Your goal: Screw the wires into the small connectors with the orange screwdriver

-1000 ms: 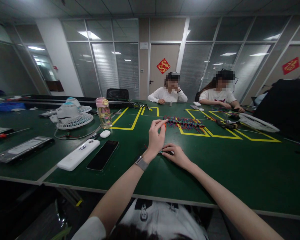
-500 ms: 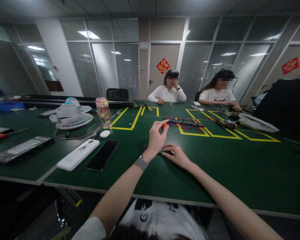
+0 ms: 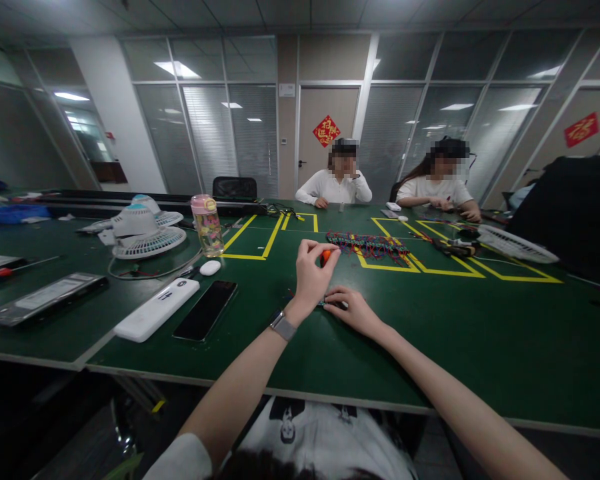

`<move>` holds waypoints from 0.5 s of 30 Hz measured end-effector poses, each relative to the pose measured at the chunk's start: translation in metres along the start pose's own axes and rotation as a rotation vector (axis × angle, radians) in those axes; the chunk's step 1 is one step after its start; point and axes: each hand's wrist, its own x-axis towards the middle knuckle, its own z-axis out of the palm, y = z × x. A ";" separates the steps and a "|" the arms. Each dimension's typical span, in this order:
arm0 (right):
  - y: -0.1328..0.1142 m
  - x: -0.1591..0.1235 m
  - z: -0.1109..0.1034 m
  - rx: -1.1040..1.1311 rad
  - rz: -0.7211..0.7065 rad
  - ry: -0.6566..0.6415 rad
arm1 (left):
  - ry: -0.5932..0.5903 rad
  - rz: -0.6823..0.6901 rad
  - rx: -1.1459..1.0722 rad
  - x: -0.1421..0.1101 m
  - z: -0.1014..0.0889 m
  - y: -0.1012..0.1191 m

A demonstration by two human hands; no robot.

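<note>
My left hand [image 3: 314, 275] is closed, its fingertips gripping the orange handle of what looks like a screwdriver [image 3: 326, 255]; the shaft is hidden behind the hand. Just below and to the right, my right hand [image 3: 353, 310] rests on the table with its thumb and fingers pinched on a small circuit board [image 3: 321, 303]. Most of that board is covered by my hands. Thin red and blue wires [image 3: 291, 293] stick out to the left of my left wrist. Beyond my hands lies a row of similar small boards with tangled red and blue wires [image 3: 367, 247].
To the left lie a black phone [image 3: 205, 311], a white power bank [image 3: 157, 310], a white oval case [image 3: 210, 268] and a pink-lidded bottle [image 3: 207, 227]. White fans [image 3: 147, 240] stand farther left. Yellow tape [image 3: 450, 272] marks the green table [image 3: 455, 333]. Two people sit opposite.
My left fingers have shifted slightly around the orange handle, the fingertips now reaching a little farther right. My right hand and the board have stayed put.
</note>
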 end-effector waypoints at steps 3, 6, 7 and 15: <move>0.001 0.000 0.000 0.001 -0.001 0.000 | -0.057 0.005 -0.065 0.000 0.000 -0.001; 0.001 0.000 0.000 -0.004 0.003 -0.003 | -0.126 0.013 -0.119 -0.001 0.000 -0.002; 0.001 0.000 0.000 -0.006 0.003 -0.006 | -0.120 0.013 -0.094 -0.001 0.001 -0.003; 0.000 0.000 0.000 -0.003 0.001 -0.008 | -0.090 0.028 -0.041 0.000 0.002 -0.004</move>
